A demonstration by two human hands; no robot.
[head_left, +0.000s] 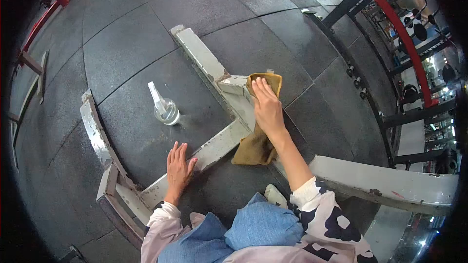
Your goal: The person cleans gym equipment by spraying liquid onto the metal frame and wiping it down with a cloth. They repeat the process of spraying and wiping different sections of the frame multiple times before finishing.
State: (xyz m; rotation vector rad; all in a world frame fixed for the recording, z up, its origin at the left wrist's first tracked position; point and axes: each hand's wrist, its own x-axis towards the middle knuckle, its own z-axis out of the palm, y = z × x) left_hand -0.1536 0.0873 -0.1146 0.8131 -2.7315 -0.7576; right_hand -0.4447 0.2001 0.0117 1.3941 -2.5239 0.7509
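A white-grey metal frame [214, 144] with chipped paint lies low over the floor, its crossbar running between two side beams. My right hand [267, 109] presses a brown cloth [256, 147] with a yellow edge against the upright stub at the right beam; the cloth's lower part hangs down beneath my wrist. On the crossbar's left part rests my left hand [179, 169], fingers stretched out and holding nothing. Beyond the crossbar, a clear spray bottle [167, 112] with a white trigger head stands on the floor between the beams.
Dark rubber tiles [131, 75] cover the floor. A thick white beam [385, 182] extends at my right. Black and red gym racks [404, 44] line the right side, and a red-and-grey machine frame [34, 63] stands at the far left. My knees [263, 224] are close to the crossbar.
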